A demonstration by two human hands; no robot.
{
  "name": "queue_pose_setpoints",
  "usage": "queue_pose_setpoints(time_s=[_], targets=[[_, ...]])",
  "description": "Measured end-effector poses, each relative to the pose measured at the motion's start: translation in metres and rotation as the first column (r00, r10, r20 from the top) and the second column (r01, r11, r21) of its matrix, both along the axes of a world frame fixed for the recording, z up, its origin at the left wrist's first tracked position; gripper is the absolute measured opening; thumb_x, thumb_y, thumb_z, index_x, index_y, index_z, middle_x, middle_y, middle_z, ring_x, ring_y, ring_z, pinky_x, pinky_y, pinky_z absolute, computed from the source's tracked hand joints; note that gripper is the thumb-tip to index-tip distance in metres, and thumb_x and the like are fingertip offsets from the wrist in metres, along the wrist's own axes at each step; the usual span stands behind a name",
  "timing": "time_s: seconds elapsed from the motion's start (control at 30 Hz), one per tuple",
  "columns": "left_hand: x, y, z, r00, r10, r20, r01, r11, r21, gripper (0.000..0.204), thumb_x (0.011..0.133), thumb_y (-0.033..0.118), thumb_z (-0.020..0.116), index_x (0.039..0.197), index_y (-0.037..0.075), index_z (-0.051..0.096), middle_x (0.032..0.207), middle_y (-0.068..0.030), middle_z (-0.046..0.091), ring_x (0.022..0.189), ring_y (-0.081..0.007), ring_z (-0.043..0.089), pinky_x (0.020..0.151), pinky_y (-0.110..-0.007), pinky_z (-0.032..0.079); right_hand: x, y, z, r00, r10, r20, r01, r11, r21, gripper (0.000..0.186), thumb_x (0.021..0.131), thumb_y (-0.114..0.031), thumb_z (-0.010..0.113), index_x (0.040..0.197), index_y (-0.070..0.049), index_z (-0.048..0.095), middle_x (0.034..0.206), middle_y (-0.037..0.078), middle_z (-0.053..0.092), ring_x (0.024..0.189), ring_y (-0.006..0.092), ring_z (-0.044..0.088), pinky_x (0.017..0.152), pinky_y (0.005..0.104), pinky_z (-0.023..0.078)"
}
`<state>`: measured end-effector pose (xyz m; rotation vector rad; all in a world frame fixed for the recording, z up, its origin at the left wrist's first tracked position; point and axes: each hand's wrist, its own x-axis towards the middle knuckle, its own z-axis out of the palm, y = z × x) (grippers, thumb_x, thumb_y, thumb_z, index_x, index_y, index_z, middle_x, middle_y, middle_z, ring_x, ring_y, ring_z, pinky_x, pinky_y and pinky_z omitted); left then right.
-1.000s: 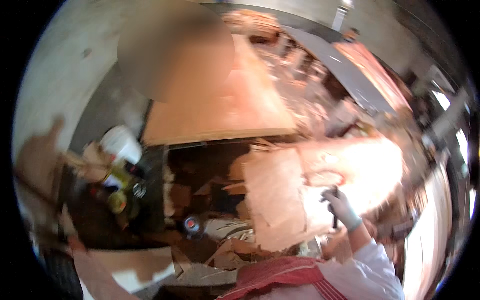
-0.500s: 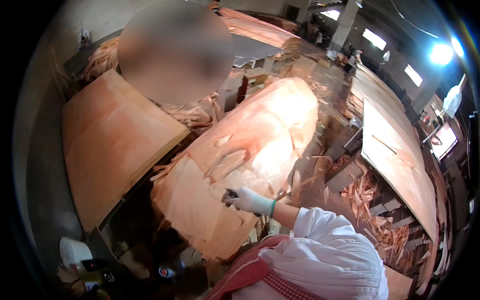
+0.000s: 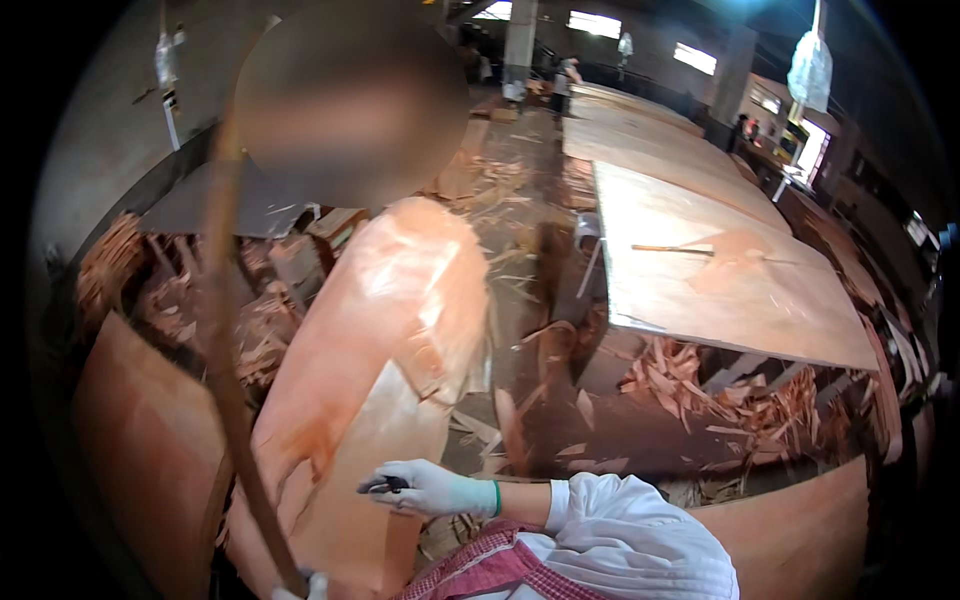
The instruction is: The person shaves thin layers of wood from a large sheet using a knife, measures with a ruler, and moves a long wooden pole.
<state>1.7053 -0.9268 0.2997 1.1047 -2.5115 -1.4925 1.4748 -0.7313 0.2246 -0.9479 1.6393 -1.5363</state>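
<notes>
While the veneer sheet (image 3: pixel 380 380) stood lifted, long axis running from near-left up and away, the right hand (image 3: pixel 425 490), gloved, had its fingers closed on a small dark tool (image 3: pixel 385 485) against the sheet's lower part; left hand's (image 3: pixel 300 587) grip unclear.

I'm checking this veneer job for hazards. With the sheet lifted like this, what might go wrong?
The thin veneer sheet already shows splits and a ragged edge, so it may tear further while lifted. The gloved right hand grips a small dark tool against it, which could slip. Wood scraps litter the floor, a likely tripping hazard.
</notes>
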Motion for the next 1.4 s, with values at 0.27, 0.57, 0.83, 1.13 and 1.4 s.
queue_pose_setpoints(time_s=[0.27, 0.57, 0.83, 1.13, 1.4], targets=[[-0.223, 0.086, -0.054, 0.804, -0.566, -0.181, 0.565, 0.823, -0.064, 0.021, 0.087, 0.021, 0.068, 0.090, 0.002, 0.061, 0.061, -0.0031, 0.051, 0.049, -0.0129, 0.047, 0.044, -0.033, 0.039, -0.097, 0.071, 0.046, 0.893, -0.368, 0.259, 0.370, 0.928, 0.043, 0.055, 0.097, -0.037, 0.057, 0.141, -0.009, 0.039, 0.095, 0.003, 0.065, 0.061, 0.0064, 0.044, 0.055, 0.0221, 0.042], [-0.434, 0.074, 0.024, 0.640, -0.758, 0.128, 0.665, 0.629, 0.402, 0.033, 0.089, 0.015, 0.063, 0.119, 0.002, 0.055, 0.082, -0.0045, 0.059, 0.061, -0.0111, 0.055, 0.053, -0.029, 0.048, -0.376, 0.191, 0.017, 0.449, -0.798, 0.403, 0.889, 0.444, -0.112, 0.031, 0.094, -0.037, 0.058, 0.084, -0.008, 0.064, 0.063, -0.003, 0.050, 0.047, 0.0065, 0.039, 0.045, 0.0222, 0.032], [-0.672, 0.000, 0.024, 0.518, -0.855, 0.030, 0.842, 0.503, -0.194, 0.040, 0.083, 0.015, 0.069, 0.118, 0.001, 0.057, 0.102, -0.0230, 0.065, 0.084, -0.0339, 0.064, 0.073, -0.039, 0.051, -0.598, 0.389, 0.072, 0.175, -0.871, 0.458, 0.950, 0.026, -0.312, 0.021, 0.098, -0.025, 0.054, 0.090, -0.006, 0.058, 0.071, 0.002, 0.058, 0.046, 0.0034, 0.035, 0.041, 0.0187, 0.027], [-0.956, 0.033, -0.023, 0.675, -0.699, -0.237, 0.344, 0.582, -0.736, 0.036, 0.065, -0.003, 0.051, 0.101, 0.000, 0.052, 0.095, -0.0176, 0.051, 0.090, -0.0336, 0.051, 0.082, -0.038, 0.042, -0.792, 0.572, 0.086, 0.025, -0.831, 0.555, 0.894, -0.231, -0.385, 0.017, 0.100, -0.024, 0.053, 0.096, -0.007, 0.052, 0.087, 0.008, 0.061, 0.046, 0.0026, 0.034, 0.040, 0.0156, 0.030], [-1.213, 0.163, 0.004, 0.381, -0.912, -0.148, 0.296, 0.272, -0.916, 0.024, 0.072, 0.006, 0.051, 0.094, 0.000, 0.054, 0.090, -0.0142, 0.051, 0.089, -0.0325, 0.049, 0.079, -0.039, 0.040, -0.965, 0.698, 0.070, -0.001, -0.861, 0.508, 0.851, -0.268, -0.452, 0.019, 0.100, -0.028, 0.052, 0.096, -0.010, 0.054, 0.087, 0.005, 0.062, 0.047, 0.0018, 0.034, 0.040, 0.0156, 0.031]])
